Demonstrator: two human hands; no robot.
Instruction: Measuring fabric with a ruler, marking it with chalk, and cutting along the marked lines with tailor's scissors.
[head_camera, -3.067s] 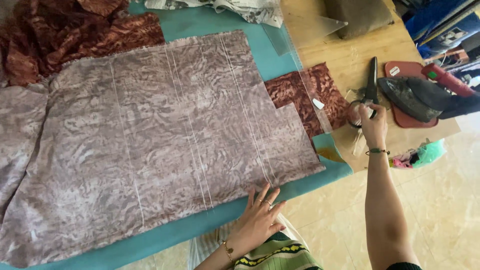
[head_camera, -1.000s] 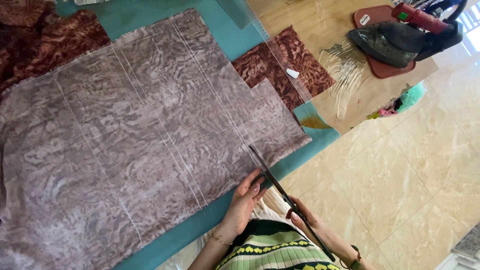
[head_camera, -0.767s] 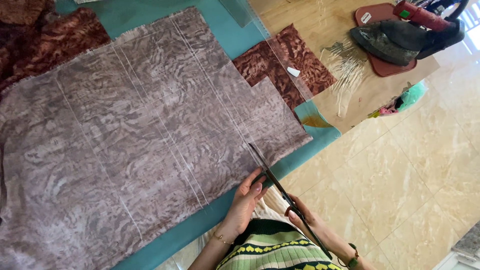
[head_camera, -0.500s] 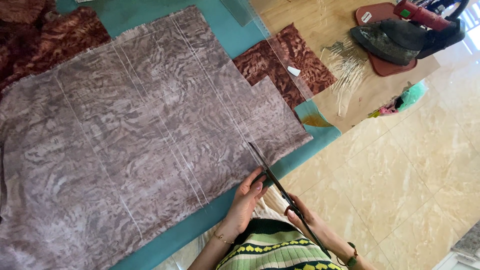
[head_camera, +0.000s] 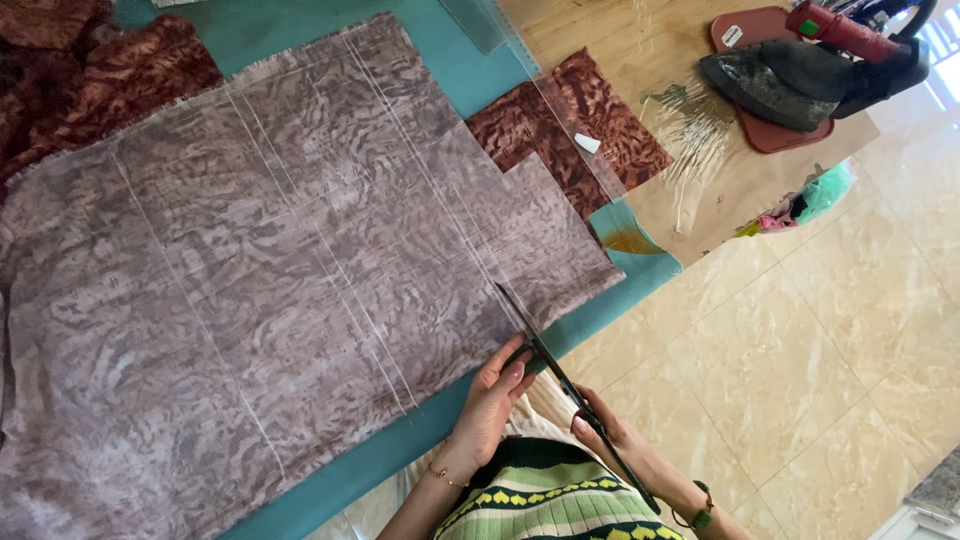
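A: Where are the scissors (head_camera: 545, 345)?
B: At the near edge of the grey-brown cloth (head_camera: 290, 270), blades on a chalk line. The right hand (head_camera: 605, 435) is closed around the handles.
A: And the left hand (head_camera: 490, 400)?
B: Its fingers pinch the cloth edge. The cloth lies on a teal mat (head_camera: 440, 60), with an iron (head_camera: 800, 75) far off.

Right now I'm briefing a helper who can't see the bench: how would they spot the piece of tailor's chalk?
Start at the dark clothes iron on its reddish mat at the wooden table's far right. Left of it lies a rust-brown patterned fabric scrap under a clear plastic ruler. The small white chalk wedge sits there, the only white thing.
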